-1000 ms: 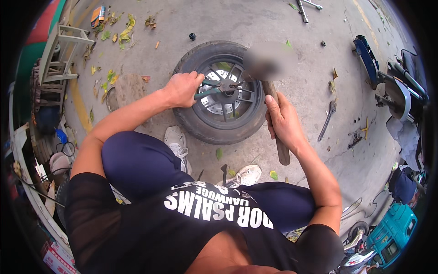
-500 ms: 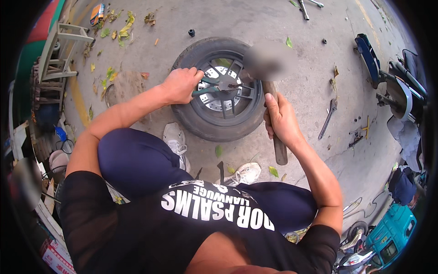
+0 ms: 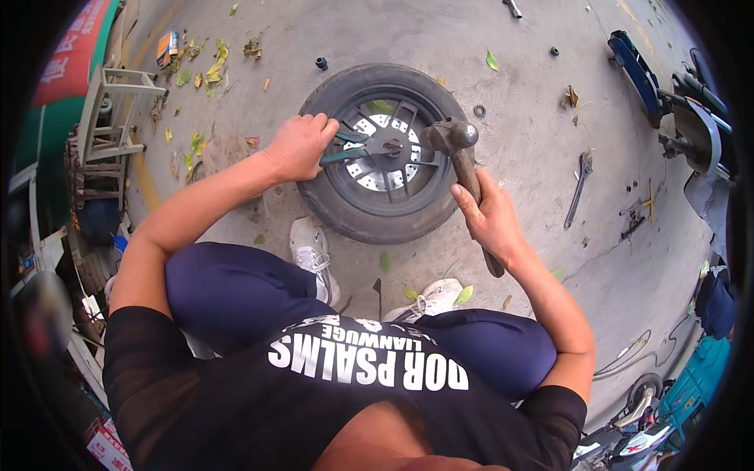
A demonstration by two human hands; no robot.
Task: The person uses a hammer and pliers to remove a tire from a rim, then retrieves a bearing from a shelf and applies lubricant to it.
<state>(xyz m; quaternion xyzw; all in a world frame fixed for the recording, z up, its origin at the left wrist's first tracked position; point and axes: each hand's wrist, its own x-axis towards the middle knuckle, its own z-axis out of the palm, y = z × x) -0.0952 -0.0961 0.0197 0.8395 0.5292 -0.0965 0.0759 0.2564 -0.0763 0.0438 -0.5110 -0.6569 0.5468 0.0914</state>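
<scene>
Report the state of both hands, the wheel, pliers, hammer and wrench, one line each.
Left hand: closed around the pliers
Right hand: closed around the hammer
Pliers: handles spread, head over the wheel's middle
Wheel: lying flat, tire fitted
Hammer: held clear of the ground
Wrench: lying on the ground, unheld

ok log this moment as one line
left hand: holds green-handled pliers at hub | right hand: holds hammer | wheel: flat on ground
</scene>
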